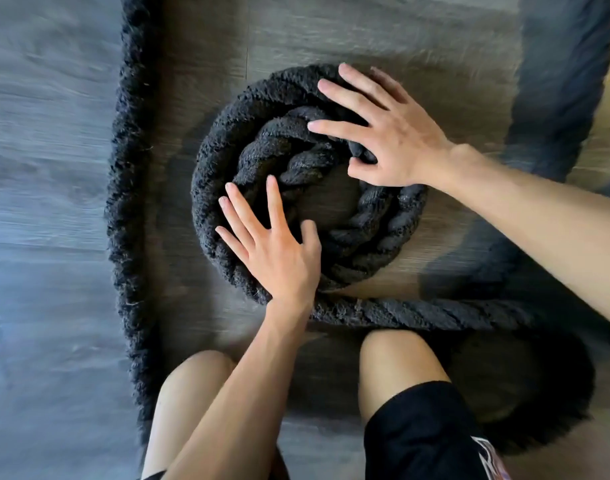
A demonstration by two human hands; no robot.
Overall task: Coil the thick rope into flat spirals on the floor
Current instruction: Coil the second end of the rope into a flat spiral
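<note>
the thick rope [224, 143] lies on the floor [47, 174] directly below you, with roughly three turns wound into one flat spiral around a bare centre. your left hand [276, 258] and right hand [393, 140] press on it with straight fingers, gripping nothing. the loose lengths [130, 216] around the coil are not yet wound.

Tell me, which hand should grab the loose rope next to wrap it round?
Probably the left hand: it rests on the near edge of the thick black fuzzy rope spiral, beside where the loose tail leaves. The right hand presses the far turns.
</note>
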